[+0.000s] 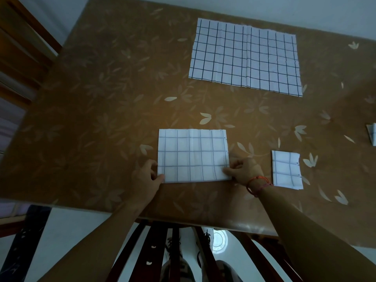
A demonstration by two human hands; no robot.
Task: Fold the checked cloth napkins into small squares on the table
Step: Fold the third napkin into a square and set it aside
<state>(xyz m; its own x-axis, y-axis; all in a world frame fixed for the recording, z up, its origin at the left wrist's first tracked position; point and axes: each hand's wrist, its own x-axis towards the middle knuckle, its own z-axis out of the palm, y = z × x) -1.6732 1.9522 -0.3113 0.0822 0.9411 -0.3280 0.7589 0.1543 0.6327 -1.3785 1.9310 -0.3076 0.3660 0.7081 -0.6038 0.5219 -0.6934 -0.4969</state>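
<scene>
Desk (91, 119) left half open for passage; half-folded napkin (192, 155) centre, folded square (286, 169) right, spread napkin (245, 55) (far side) lie flat.

I find nothing to read here: the folded napkin (193, 155) in front of me shows only grid lines, and the surface (101, 98) only a pale leaf pattern.

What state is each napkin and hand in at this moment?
Unfolded napkin: spread flat, far side.
Half-folded napkin: rectangle, lying flat near the person.
Small napkin: folded small, lying apart, untouched.
Cloth at right edge: cut off, state unclear.
Left hand: pinches half-folded napkin's near left corner.
Right hand: pinches its near right corner.
</scene>
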